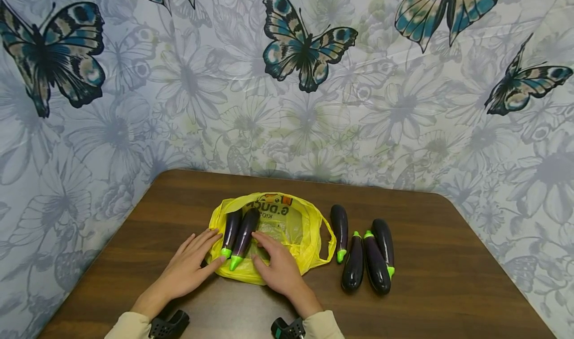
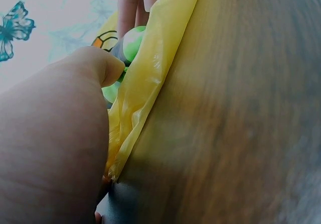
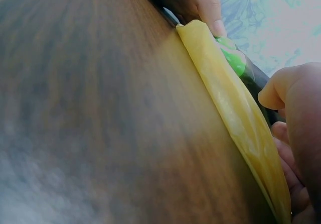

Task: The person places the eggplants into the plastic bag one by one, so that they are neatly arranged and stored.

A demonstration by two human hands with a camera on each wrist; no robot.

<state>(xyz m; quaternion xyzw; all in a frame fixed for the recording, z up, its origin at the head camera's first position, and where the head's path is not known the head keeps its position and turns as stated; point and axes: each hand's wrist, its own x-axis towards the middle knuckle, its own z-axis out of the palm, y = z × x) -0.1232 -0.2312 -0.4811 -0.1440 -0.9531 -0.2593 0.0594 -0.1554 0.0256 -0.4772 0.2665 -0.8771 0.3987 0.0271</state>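
Note:
Two dark purple eggplants with bright green ends lie side by side in a yellow plastic bag (image 1: 309, 244), the left eggplant (image 1: 231, 229) partly behind the right eggplant (image 1: 245, 232). My left hand (image 1: 193, 265) rests at the bag's left side, its fingers fairly straight and its thumb near the green ends. On the other side, my right hand (image 1: 281, 266) reaches inside the bag's mouth, fingertips beside the right eggplant. Neither hand is curled round anything. In the left wrist view the bag's near edge (image 2: 145, 88) partly covers the green ends.
Right of the bag lie several more eggplants: one upper-left eggplant (image 1: 339, 227), a lower eggplant (image 1: 353, 264), and a close pair including a front eggplant (image 1: 375, 264). The brown wooden table (image 1: 439, 259) ends against a butterfly-patterned wall covering (image 1: 309, 124).

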